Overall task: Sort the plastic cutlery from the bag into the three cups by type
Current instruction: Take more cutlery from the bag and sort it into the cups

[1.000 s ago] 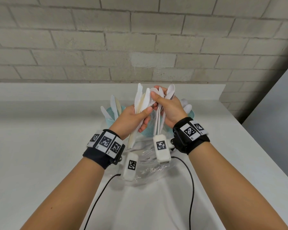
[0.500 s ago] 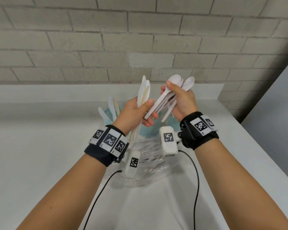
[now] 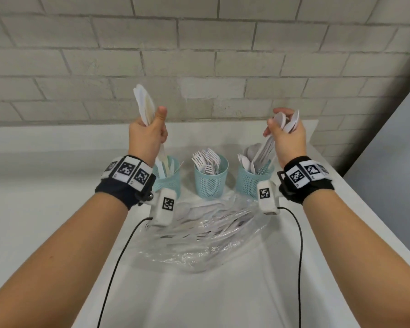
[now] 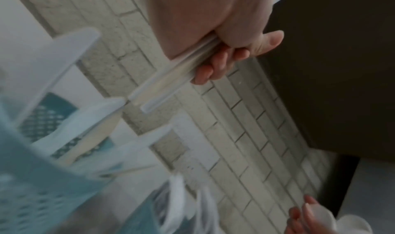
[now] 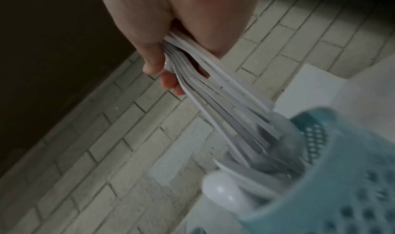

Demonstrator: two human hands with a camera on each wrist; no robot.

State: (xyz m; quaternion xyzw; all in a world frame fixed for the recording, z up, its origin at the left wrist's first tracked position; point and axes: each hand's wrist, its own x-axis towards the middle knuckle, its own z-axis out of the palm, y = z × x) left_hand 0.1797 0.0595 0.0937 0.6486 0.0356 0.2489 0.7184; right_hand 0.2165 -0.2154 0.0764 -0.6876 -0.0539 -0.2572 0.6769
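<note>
Perhaps lab: brick wall (image 3: 199, 55), white counter (image 3: 33, 185)

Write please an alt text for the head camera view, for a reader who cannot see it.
Two hands are raised over three teal mesh cups: the left hand grips white plastic knives, the right hand grips white plastic spoons. The middle cup holds forks, and a clear plastic bag lies on the white counter.

My left hand (image 3: 148, 136) is covering the middle of the white plastic knives (image 3: 144, 105), and my wrist is hiding part of the left teal mesh cup (image 3: 167, 183). The left wrist view is blurring that cup's (image 4: 42, 195) contents. The clear plastic bag's (image 3: 199, 237) contents are looking indistinct.
</note>
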